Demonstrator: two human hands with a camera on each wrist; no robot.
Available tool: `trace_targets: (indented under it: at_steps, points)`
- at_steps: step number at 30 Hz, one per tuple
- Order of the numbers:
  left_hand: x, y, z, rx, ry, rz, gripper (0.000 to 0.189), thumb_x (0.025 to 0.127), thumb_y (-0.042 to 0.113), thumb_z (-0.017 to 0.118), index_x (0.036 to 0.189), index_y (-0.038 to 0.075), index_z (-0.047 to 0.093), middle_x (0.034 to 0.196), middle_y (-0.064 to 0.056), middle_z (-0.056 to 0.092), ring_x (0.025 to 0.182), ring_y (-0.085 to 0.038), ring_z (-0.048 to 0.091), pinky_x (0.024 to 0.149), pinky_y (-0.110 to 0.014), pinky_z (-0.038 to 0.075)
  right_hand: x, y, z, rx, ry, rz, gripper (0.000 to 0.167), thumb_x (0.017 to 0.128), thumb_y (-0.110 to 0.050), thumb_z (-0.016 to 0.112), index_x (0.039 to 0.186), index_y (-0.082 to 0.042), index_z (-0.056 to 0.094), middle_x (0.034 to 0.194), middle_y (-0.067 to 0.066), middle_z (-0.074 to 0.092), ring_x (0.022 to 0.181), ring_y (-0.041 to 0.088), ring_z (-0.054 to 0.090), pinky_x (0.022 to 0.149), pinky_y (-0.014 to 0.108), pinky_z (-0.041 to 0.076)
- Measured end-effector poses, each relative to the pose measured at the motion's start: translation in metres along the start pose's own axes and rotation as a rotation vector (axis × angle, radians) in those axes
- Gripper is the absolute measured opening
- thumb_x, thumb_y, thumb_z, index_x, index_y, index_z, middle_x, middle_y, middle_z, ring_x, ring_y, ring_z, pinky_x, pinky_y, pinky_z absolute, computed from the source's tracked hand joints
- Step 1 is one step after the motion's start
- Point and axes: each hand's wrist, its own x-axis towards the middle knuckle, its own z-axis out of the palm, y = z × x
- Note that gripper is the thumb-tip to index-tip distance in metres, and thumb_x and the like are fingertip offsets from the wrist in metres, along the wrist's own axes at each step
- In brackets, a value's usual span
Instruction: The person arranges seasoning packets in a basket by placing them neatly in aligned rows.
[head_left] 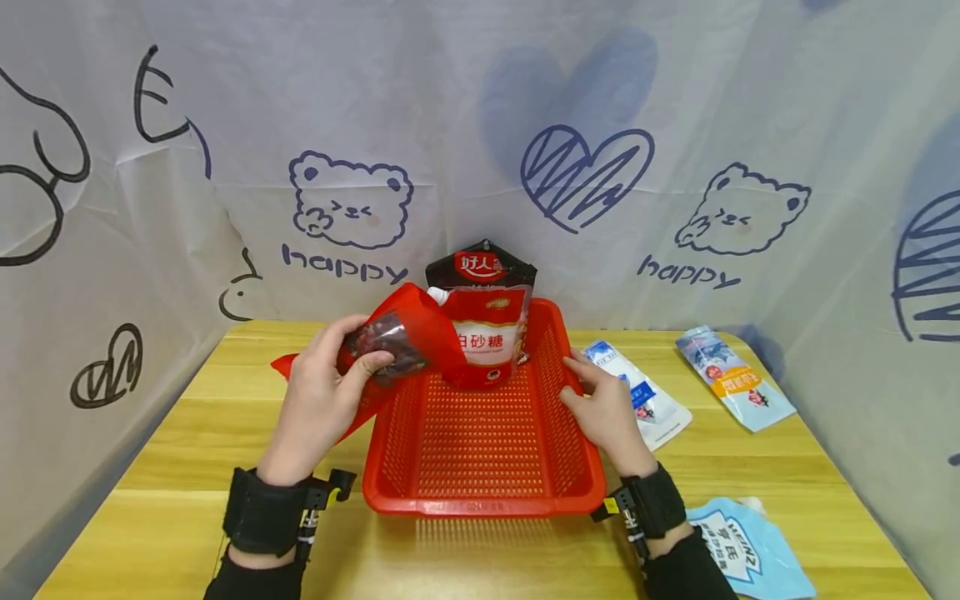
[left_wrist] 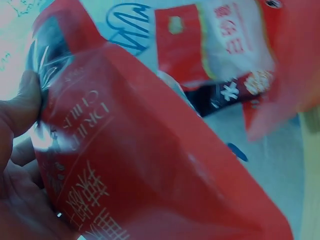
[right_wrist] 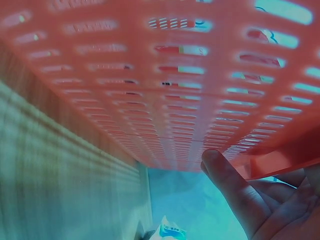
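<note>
My left hand (head_left: 322, 392) grips a red bag of dried chili (head_left: 397, 342) with a clear window, thumb across its front. The bag is tilted over the left side of a red plastic basket (head_left: 480, 506). In the left wrist view, the bag's printed face (left_wrist: 135, 150) fills much of the frame. My right hand (head_left: 603, 408) holds the basket's right rim; in the right wrist view the thumb (right_wrist: 227, 180) lies along the perforated wall (right_wrist: 175, 115). At the basket's far end stand a red-and-white sugar pouch (head_left: 486, 337) and, behind it, a black packet (head_left: 483, 265).
Right of the basket lie a white-and-blue pouch (head_left: 660, 417) and a light blue pouch with an orange band (head_left: 735, 379). A light blue Heinz pouch (head_left: 750, 550) is near the right forearm. A printed cloth (head_left: 465, 100) hangs behind the wooden table (head_left: 180, 467).
</note>
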Motion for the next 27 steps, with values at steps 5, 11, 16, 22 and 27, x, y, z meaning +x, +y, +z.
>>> trace_targets:
  at_steps: [5, 11, 16, 22, 27]
  points:
    - [0.002, 0.016, 0.011, 0.000, -0.008, 0.026, 0.052, 0.086, 0.013, 0.082, 0.132, 0.002, 0.061, 0.116, -0.015, 0.065, 0.100, -0.026, 0.062, 0.083, -0.047, 0.061, 0.000, -0.001, 0.000, 0.021, -0.007, 0.012, 0.049, 0.099, -0.006, 0.061, 0.147, 0.001, 0.056, 0.160, 0.010, 0.047, 0.111, 0.040, 0.070, 0.077, 0.046, 0.064]
    - [0.001, 0.024, 0.021, 0.042, -0.018, 0.096, 0.055, 0.081, 0.016, 0.086, 0.129, 0.001, 0.063, 0.116, -0.014, 0.067, 0.101, -0.026, 0.061, 0.086, -0.045, 0.058, 0.001, 0.001, -0.004, -0.013, -0.044, 0.008, 0.050, 0.100, -0.008, 0.062, 0.149, 0.000, 0.054, 0.160, 0.011, 0.046, 0.109, 0.041, 0.071, 0.075, 0.044, 0.064]
    - [-0.001, 0.027, 0.024, 0.077, -0.056, 0.116, 0.055, 0.080, 0.018, 0.088, 0.127, 0.003, 0.064, 0.112, -0.012, 0.068, 0.098, -0.025, 0.059, 0.083, -0.042, 0.056, 0.002, -0.002, -0.018, -0.074, -0.113, 0.011, 0.053, 0.102, -0.017, 0.067, 0.152, -0.004, 0.053, 0.157, 0.014, 0.049, 0.118, 0.043, 0.067, 0.080, 0.046, 0.064]
    - [-0.003, 0.031, 0.027, 0.110, -0.102, 0.128, 0.055, 0.080, 0.022, 0.087, 0.128, 0.005, 0.065, 0.114, -0.010, 0.070, 0.100, -0.025, 0.061, 0.091, -0.045, 0.056, -0.004, -0.022, -0.041, -0.096, -0.097, 0.010, 0.056, 0.101, -0.025, 0.070, 0.151, -0.005, 0.053, 0.147, 0.020, 0.058, 0.127, 0.040, 0.062, 0.095, 0.051, 0.058]
    - [-0.003, 0.034, 0.028, 0.141, -0.126, 0.158, 0.054, 0.080, 0.024, 0.087, 0.126, 0.005, 0.066, 0.115, -0.010, 0.071, 0.101, -0.025, 0.062, 0.096, -0.048, 0.054, -0.015, -0.046, -0.053, -0.088, -0.025, -0.047, 0.053, 0.101, -0.029, 0.070, 0.149, -0.009, 0.057, 0.144, 0.011, 0.063, 0.125, 0.031, 0.065, 0.097, 0.044, 0.058]
